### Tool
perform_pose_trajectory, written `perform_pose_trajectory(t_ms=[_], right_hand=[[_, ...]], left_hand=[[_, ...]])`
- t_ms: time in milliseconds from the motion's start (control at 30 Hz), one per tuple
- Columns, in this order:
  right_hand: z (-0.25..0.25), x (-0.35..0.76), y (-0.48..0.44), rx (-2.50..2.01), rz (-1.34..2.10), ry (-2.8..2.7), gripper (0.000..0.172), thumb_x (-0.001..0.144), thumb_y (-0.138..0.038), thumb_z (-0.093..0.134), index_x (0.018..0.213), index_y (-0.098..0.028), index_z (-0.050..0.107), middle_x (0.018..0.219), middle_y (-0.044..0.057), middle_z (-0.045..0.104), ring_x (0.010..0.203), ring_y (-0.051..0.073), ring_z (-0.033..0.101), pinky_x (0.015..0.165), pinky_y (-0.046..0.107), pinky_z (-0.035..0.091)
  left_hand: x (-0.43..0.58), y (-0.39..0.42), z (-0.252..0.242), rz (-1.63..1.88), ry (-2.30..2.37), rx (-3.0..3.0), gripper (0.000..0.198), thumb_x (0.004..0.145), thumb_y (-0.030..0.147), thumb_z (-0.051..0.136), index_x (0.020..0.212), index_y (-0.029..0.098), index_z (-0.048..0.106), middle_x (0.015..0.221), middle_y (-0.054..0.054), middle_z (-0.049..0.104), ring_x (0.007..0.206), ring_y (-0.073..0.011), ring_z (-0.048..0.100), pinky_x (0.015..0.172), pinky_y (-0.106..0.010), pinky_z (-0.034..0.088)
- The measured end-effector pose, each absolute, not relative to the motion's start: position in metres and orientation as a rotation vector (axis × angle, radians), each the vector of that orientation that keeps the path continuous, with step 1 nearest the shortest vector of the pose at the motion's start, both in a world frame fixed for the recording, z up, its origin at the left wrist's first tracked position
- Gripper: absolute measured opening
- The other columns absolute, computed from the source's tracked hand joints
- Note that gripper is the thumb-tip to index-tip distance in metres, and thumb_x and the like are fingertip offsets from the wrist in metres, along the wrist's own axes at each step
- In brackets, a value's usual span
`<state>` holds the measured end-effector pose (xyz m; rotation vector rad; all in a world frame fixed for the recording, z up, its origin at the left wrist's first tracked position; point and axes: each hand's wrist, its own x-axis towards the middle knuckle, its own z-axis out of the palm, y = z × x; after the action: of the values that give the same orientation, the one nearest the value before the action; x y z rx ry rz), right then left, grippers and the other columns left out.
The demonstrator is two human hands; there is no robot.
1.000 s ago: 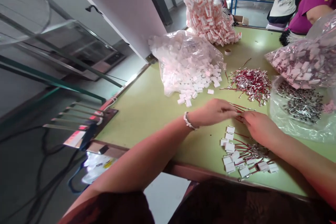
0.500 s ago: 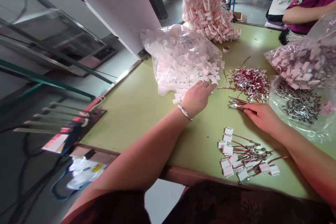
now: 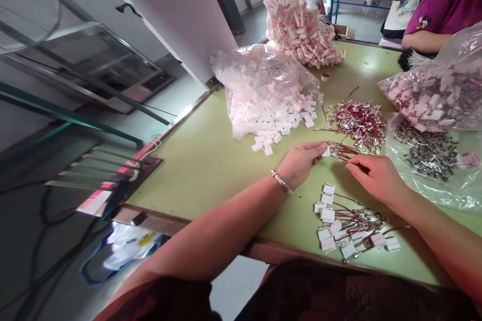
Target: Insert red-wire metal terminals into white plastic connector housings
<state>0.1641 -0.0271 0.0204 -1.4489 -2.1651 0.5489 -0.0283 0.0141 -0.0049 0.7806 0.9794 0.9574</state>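
My left hand [image 3: 301, 162] pinches a small white plastic connector housing [image 3: 326, 151] between thumb and fingers. Right beside it, my right hand [image 3: 371, 173] is closed on a small bunch of red wires [image 3: 344, 149] with metal terminals at their ends. The terminals meet the housing's edge; whether one is inside it I cannot tell. Behind my hands lies a heap of red terminal wires [image 3: 359, 123]. Nearer to me, several wires with white housings on them [image 3: 348, 223] are spread on the table. Loose white housings [image 3: 267, 141] spill from a clear bag [image 3: 259, 77] at the left.
An orange-and-white pile of connectors [image 3: 295, 25] stands at the back beside a tape roll [image 3: 326, 76]. At the right are a bag of white housings [image 3: 433, 95] and a clear bag of small metal parts [image 3: 433, 153]. A co-worker in a purple shirt [image 3: 440, 10] sits opposite. A pronged rack [image 3: 109, 168] is on the left edge.
My left hand has come from the loose housings toward my right hand, bringing one white housing. My right hand still holds the red wires, in nearly the same place.
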Motion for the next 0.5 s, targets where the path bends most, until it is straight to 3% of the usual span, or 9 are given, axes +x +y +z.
perform_pose_trajectory(t_ms=[267, 500], right_hand=[[0.019, 0.16, -0.026, -1.398, 0.498, -2.176, 0.02, 0.087, -0.027, 0.051, 0.077, -0.022, 0.067, 0.068, 0.0, 0.067, 0.061, 0.012, 0.058, 0.06, 0.028, 0.042], [0.017, 0.163, -0.026, -1.331, 0.385, -2.187, 0.018, 0.088, -0.025, 0.052, 0.079, -0.022, 0.067, 0.073, 0.001, 0.068, 0.068, 0.014, 0.06, 0.064, 0.029, 0.045]], left_hand=[[-0.027, 0.01, 0.003, 0.846, 0.882, 0.646, 0.008, 0.079, 0.015, 0.067, 0.074, 0.008, 0.067, 0.064, 0.0, 0.058, 0.054, -0.004, 0.048, 0.053, -0.019, 0.038], [-0.027, 0.009, 0.006, 0.794, 0.873, 0.648, 0.008, 0.084, 0.013, 0.063, 0.087, 0.007, 0.067, 0.068, -0.001, 0.063, 0.051, -0.003, 0.052, 0.053, -0.017, 0.042]])
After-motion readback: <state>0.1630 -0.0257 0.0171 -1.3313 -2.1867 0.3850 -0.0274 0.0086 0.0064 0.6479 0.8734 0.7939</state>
